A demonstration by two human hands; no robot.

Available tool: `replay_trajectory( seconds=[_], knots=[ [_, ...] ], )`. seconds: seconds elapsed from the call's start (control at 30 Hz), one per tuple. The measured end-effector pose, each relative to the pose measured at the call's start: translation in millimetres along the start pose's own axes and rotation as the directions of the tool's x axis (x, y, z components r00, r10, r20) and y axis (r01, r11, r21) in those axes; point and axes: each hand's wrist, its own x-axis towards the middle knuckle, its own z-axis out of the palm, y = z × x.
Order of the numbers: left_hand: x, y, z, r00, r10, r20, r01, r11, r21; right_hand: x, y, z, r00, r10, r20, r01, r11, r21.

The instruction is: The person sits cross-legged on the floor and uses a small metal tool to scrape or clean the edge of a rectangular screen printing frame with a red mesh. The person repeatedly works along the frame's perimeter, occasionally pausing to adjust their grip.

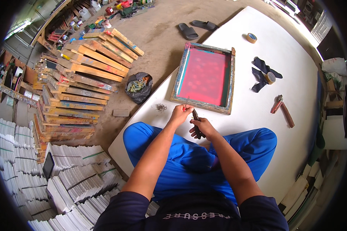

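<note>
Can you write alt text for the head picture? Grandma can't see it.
A seated person grips a dark tool in the right hand, the left hand beside it. Ahead, a wooden frame with a red screen lies on a white surface; more frames stand left.

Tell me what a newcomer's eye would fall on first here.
Probably the pink screen in its wooden frame, lying on the white surface. The stacked wood on the left likely comes next, then the bright blue trousers below. In the middle, the right hand holds a dark tool, close to the left hand.
</note>
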Motion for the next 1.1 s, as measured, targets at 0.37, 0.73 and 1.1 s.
replay_trajectory(
  seconds=[0.37, 0.73, 1.1],
  knots=[
    [31, -83, -84, 0.479, -0.539, -0.692, 0.454, 0.828, -0.331, 5, 20, -18, 0.995, 0.102, -0.018, -0.103, 0.983, -0.150],
    [20, -20, -44, 0.746, -0.251, -0.617, 0.476, 0.849, 0.230, -18, 29, -91, 0.940, 0.019, -0.340, -0.026, 0.999, -0.018],
    [8, 4, 4, 0.945, 0.139, -0.297, 0.113, 0.712, 0.693, -3, 22, -100, 0.920, 0.049, -0.388, -0.035, 0.998, 0.044]
  ],
)
